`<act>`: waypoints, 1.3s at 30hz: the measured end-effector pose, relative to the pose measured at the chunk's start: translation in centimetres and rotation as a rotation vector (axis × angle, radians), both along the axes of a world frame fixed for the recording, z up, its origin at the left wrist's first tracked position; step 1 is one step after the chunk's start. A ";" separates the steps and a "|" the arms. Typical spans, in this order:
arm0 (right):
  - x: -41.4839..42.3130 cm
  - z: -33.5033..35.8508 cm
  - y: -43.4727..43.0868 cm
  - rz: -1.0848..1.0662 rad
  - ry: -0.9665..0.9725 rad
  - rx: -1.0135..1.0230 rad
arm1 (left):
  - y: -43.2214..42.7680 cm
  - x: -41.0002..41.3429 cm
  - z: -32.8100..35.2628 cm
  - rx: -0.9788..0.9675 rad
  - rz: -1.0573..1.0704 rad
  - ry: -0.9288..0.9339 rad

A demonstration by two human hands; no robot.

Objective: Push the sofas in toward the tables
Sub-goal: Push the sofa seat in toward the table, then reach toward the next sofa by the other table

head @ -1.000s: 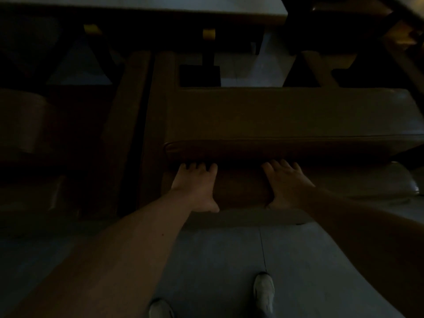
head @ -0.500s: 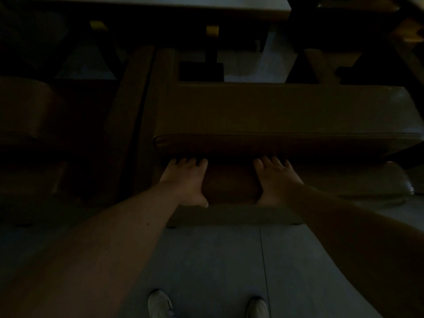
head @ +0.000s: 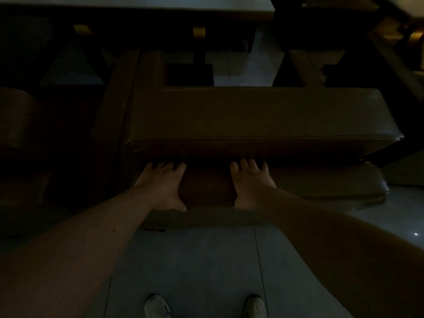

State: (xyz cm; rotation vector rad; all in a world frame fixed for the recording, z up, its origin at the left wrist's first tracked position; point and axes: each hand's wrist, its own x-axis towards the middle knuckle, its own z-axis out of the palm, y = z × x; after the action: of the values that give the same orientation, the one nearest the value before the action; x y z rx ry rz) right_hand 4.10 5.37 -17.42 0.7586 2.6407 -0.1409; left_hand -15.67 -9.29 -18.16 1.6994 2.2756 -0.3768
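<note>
The room is very dark. A brown leather sofa point(head: 252, 111) lies below me, seen from behind, its seat cushion facing the table point(head: 160, 8) at the top of the view. The table's pedestal base point(head: 190, 74) stands just beyond the seat's front edge. My left hand point(head: 160, 187) and my right hand point(head: 251, 182) press palm-down on top of the sofa's backrest point(head: 321, 180), about a hand's width apart. Their fingertips reach the dark gap in front of the backrest and the thumbs lie along its rear edge.
A second brown sofa point(head: 112, 111) stands tight against the first on the left. A rounded seat point(head: 16, 115) is at far left, and more seating point(head: 305, 67) at upper right. My two white shoes point(head: 157, 306) point(head: 255, 306) stand on grey floor tiles behind the sofa.
Both hands stay pressed on the backrest. The sofa and hands have drifted left in view. My right foot has come level with my left.
</note>
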 end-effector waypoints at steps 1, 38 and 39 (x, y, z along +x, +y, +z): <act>0.0 0.1 -0.1 -0.005 -0.003 -0.004 | 0.0 0.1 0.0 0.004 -0.001 0.006; 15.4 34.4 4.2 -0.003 0.535 0.415 | 1.8 15.4 36.2 0.603 0.047 0.332; 16.3 35.1 4.1 -0.026 0.539 0.452 | 2.1 16.3 37.1 0.609 0.030 0.345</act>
State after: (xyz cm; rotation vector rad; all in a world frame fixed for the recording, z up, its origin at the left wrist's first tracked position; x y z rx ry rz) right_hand 20.39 9.49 17.69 1.0130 3.2281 0.2996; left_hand 0.65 -7.18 18.92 1.9872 2.8764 0.0531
